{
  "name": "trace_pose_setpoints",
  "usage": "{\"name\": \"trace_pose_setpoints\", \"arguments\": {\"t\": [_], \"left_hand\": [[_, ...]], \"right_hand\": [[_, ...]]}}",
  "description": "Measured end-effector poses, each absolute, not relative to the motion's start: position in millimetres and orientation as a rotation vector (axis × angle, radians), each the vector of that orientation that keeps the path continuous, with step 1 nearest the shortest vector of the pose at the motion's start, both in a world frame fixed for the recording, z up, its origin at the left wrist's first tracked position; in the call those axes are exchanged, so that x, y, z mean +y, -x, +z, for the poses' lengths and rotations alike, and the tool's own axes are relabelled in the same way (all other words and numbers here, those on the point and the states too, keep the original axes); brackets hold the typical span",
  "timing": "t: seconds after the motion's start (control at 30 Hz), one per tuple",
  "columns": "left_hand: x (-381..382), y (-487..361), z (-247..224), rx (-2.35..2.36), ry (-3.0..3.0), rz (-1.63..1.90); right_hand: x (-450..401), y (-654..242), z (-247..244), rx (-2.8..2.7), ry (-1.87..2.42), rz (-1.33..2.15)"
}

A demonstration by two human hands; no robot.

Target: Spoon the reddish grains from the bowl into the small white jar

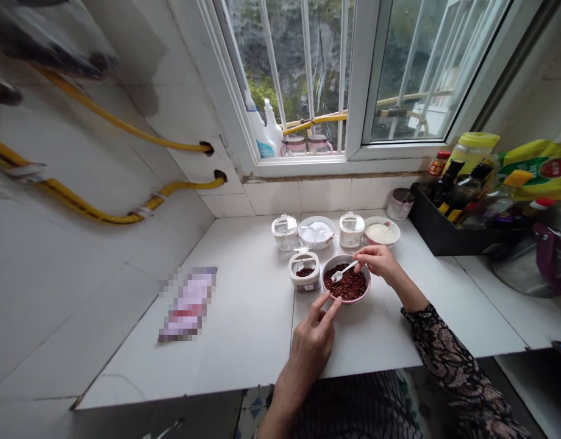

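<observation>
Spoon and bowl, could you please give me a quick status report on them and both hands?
Right hand shut on spoon, its tip over the spices. Left hand open, fingertips at the bowl rim. Small jar close beside the bowl on its left.

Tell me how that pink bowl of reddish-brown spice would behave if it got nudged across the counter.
The pink bowl looks wide, low and nearly full, so it would probably slide rather than tip. The white counter looks smooth, so it may skid easily. The left hand steadies its rim while the right hand holds the white spoon in it; loose grains could spill.
</observation>
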State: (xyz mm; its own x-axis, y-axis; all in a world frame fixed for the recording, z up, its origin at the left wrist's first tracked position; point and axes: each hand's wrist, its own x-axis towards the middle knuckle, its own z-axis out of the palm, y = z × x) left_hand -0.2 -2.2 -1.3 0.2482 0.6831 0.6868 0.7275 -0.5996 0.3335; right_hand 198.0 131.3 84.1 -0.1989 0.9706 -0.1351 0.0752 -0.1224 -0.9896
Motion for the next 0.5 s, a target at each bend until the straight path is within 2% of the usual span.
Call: {"name": "trace_pose_setpoints", "arguments": {"t": [0.5], "left_hand": [[-0.9, -0.1, -2.2, -1.363, 2.433, -1.309]], "right_hand": [[121.0, -167.0, 99.3, -1.265, 1.042, 1.435]]}}
